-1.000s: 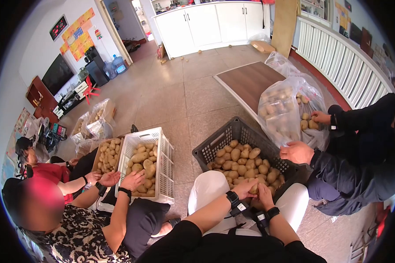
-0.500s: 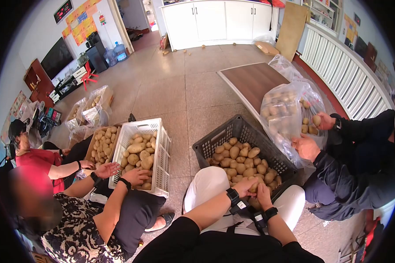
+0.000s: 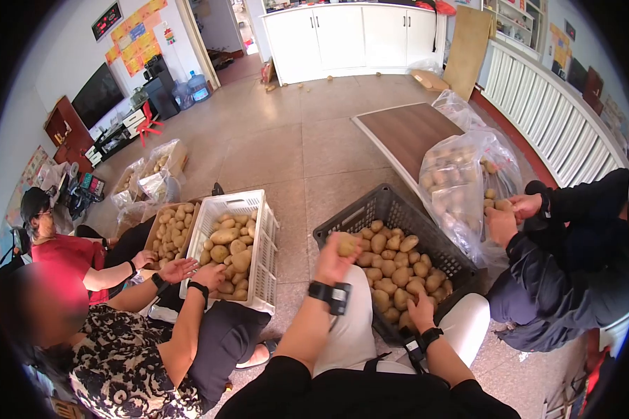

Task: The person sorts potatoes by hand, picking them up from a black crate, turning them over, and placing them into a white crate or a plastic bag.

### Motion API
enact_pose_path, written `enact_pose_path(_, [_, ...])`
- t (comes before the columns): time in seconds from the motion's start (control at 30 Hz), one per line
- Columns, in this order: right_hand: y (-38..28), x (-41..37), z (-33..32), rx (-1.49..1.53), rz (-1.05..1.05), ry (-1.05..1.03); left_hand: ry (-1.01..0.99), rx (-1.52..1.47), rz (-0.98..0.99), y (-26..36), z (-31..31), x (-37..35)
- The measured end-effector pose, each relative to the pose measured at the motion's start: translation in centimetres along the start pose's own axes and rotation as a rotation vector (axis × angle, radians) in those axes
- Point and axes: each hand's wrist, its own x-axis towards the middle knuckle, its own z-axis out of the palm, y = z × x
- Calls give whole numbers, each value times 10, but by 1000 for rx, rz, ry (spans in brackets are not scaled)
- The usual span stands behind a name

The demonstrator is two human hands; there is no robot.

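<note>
Preferably, bruising is avoided.
A potato point(image 3: 346, 244) is held by the left hand point(image 3: 333, 262); the right hand's point(image 3: 423, 313) grip cannot be told.

Left hand point(image 3: 337, 258), with a potato point(image 3: 346, 244), now apart from right hand point(image 3: 421, 313), near black crate's point(image 3: 349, 214) left rim

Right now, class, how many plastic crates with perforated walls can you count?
2: the black crate, just ahead of the camera wearer, and the white crate, farther left on the floor. Others may be hidden.
</note>
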Motion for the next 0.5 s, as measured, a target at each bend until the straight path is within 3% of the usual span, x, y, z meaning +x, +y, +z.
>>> enact_pose_path(0.03, [10, -4, 5, -62, 24, -92, 10, -2, 90, 17, -29, 9])
enact_pose_path(0.1, [13, -6, 10, -115, 47, -184, 240, -163, 243, 51, -63, 7])
enact_pose_path(0.17, [-3, -7, 4, -156, 192, -351, 363, -194, 393, 81, -142, 21])
enact_pose_path(0.2, [-6, -5, 3, -146, 193, -349, 453, -269, 478, 95, -132, 3])
enact_pose_path(0.3, [-6, -5, 1, -172, 233, -452, 612, -461, 531, 130, -210, -5])
enact_pose_path(0.37, [-4, -5, 2, -190, 226, -466, 735, -414, 579, 138, -210, -30])
enact_pose_path(0.5, [-6, -5, -1, -203, 238, -454, 773, -341, 579, 132, -269, -22])
